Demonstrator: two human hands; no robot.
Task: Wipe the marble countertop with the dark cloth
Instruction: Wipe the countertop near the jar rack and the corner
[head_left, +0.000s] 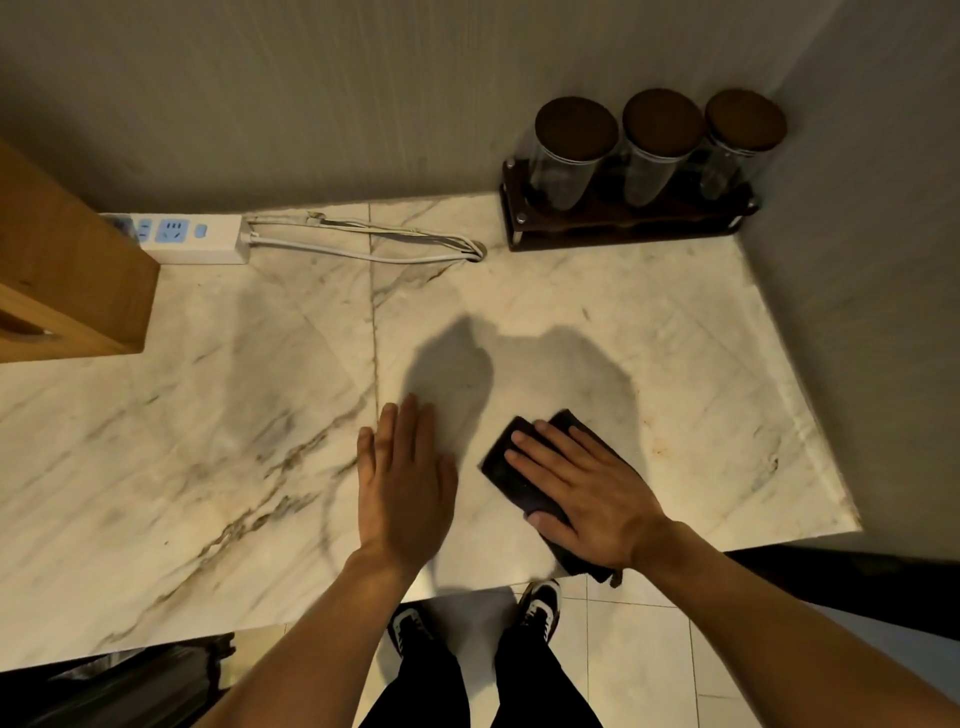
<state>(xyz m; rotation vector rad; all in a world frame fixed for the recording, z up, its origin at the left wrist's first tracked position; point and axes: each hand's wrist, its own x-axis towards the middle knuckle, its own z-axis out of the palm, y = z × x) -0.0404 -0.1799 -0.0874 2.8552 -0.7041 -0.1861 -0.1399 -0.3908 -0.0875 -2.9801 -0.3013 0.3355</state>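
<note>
The marble countertop (218, 415) is pale with brown veins and fills the middle of the view. A dark cloth (506, 462) lies flat on it near the front edge, right of centre. My right hand (582, 488) presses flat on top of the cloth, fingers spread and pointing up-left; the cloth's near end hangs just past the counter edge. My left hand (408, 478) rests flat on bare marble just left of the cloth, fingers together, holding nothing.
A dark rack with three lidded glass jars (660, 150) stands in the back right corner. A white power strip (187, 236) with cables (374, 241) lies along the back wall. A wooden box (67, 270) sits at the left. Walls close the back and right.
</note>
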